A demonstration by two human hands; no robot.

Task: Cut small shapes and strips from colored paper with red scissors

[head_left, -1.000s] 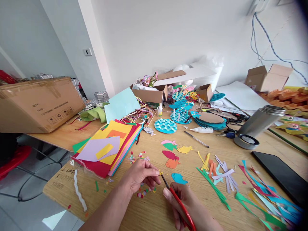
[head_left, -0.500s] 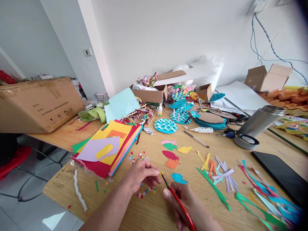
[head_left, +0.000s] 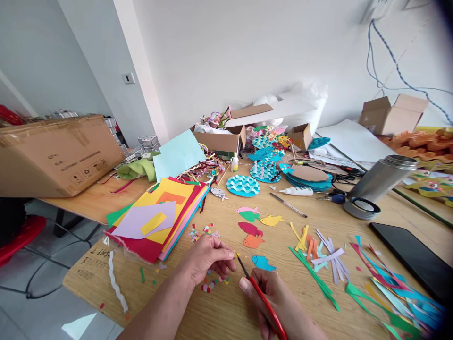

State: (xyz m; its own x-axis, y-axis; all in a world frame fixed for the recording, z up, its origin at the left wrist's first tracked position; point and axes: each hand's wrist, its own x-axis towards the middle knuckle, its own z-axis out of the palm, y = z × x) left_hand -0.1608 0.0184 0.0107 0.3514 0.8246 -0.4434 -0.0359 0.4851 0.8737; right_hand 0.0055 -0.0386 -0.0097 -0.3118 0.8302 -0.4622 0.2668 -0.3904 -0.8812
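Note:
My left hand (head_left: 214, 256) pinches a tiny piece of yellow paper (head_left: 237, 254) between thumb and fingers. In my right hand (head_left: 267, 295) is a pair of red-handled scissors (head_left: 264, 297), its blade tips right at the yellow piece. Small coloured paper dots (head_left: 212, 284) lie under and beside my left hand. Just beyond the scissors rests a blue paper fish (head_left: 262, 263). Farther off lie an orange fish (head_left: 253, 241), a dark red fish (head_left: 249, 228), a green fish (head_left: 249, 216) and a yellow fish (head_left: 271, 220), all flat on the table.
Coloured paper sheets (head_left: 141, 226) are stacked at the left. Paper strips (head_left: 314, 278), a black phone (head_left: 412, 262) and an open steel flask (head_left: 384, 177) lie or stand at the right. Behind are a pen (head_left: 288, 205), a glue bottle (head_left: 297, 191) and a blue wavy disc (head_left: 243, 185).
Both hands stay almost where they were, with the scissor tips still at the yellow piece. The whole view has shifted very slightly.

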